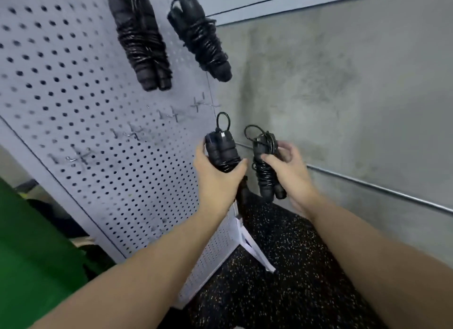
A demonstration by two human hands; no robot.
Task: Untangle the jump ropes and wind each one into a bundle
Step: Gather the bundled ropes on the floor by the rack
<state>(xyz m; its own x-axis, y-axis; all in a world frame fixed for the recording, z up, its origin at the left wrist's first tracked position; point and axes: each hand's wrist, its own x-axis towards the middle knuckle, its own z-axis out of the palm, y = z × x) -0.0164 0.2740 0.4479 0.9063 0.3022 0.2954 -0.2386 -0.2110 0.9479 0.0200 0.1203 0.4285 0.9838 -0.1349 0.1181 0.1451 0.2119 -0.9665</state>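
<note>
My left hand grips a wound black jump rope bundle upright, with a small loop of cord sticking out of its top. A second wound black bundle is held in my right hand, thumb across its front, its own loop at the top. Both bundles are just right of the pegboard's edge. Two more wound bundles hang on the grey pegboard above: one on the left, one nearer the board's right edge.
Several bare metal hooks stick out of the pegboard in a slanting row below the hung bundles. A grey concrete wall with a metal conduit is on the right. Black speckled rubber floor lies below; a green surface is at the left.
</note>
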